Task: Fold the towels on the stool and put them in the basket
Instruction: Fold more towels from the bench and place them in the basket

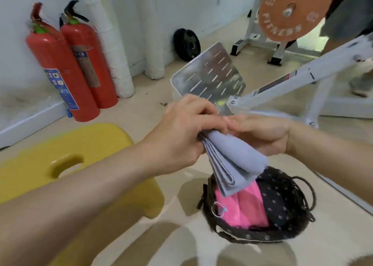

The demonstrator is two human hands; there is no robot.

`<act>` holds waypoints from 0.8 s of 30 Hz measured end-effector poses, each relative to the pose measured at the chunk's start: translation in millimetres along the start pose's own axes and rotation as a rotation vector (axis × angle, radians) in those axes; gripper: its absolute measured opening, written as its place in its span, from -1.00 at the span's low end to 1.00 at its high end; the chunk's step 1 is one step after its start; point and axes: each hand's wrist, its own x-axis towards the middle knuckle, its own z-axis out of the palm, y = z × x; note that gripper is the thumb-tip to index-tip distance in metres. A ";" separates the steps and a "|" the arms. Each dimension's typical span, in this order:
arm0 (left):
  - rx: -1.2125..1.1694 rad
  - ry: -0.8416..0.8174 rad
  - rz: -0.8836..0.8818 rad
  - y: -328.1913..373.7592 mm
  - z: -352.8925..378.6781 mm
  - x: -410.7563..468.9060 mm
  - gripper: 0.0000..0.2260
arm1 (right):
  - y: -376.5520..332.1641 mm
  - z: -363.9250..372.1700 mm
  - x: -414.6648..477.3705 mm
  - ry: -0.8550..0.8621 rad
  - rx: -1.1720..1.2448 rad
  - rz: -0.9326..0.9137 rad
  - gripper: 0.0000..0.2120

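The left hand point(181, 132) and the right hand point(262, 136) together grip one folded grey towel point(232, 164), which hangs just above one dark basket point(282, 201) holding one pink towel point(248, 209). One yellow stool point(90, 140) stands near the basket, and two red fire extinguishers point(80, 63) lean at the wall.

Bare left hand point(181, 132) and bare right hand point(260, 136) with short, trimmed nails point(228, 122) at the right fingertips. Behind each hand, uncovered to the picture's edge: left forearm point(80, 185), right forearm point(333, 144).
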 end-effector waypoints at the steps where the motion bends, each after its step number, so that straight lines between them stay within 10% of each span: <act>1: 0.066 0.008 0.043 7.5 10.7 9.1 -0.65 | 11.1 -10.5 -9.7 0.040 0.089 -0.051 -0.67; 6: 0.072 -0.017 -0.084 35.1 83.5 52.8 -0.63 | 56.2 -66.0 -49.8 0.287 0.335 -0.253 -0.64; 10: -1.072 -0.002 -1.140 54.7 156.6 59.0 -0.68 | 87.2 -106.5 -73.6 0.594 0.296 -0.346 -0.56; 12: -1.337 -0.048 -1.358 65.6 196.8 45.8 -0.60 | 111.5 -121.2 -80.1 0.786 0.185 -0.256 -0.58; 16: -1.084 -0.125 -1.325 88.5 272.3 16.3 -0.36 | 164.5 -141.2 -82.7 0.992 -0.006 -0.006 -0.69; 21: -0.803 -0.286 -1.276 101.7 331.0 -7.8 -0.60 | 197.7 -149.0 -73.6 1.133 -0.151 0.224 -0.82; 24: -0.580 -0.338 -1.185 104.4 345.6 -11.2 -0.72 | 212.7 -151.9 -63.3 1.144 -0.232 0.287 -0.46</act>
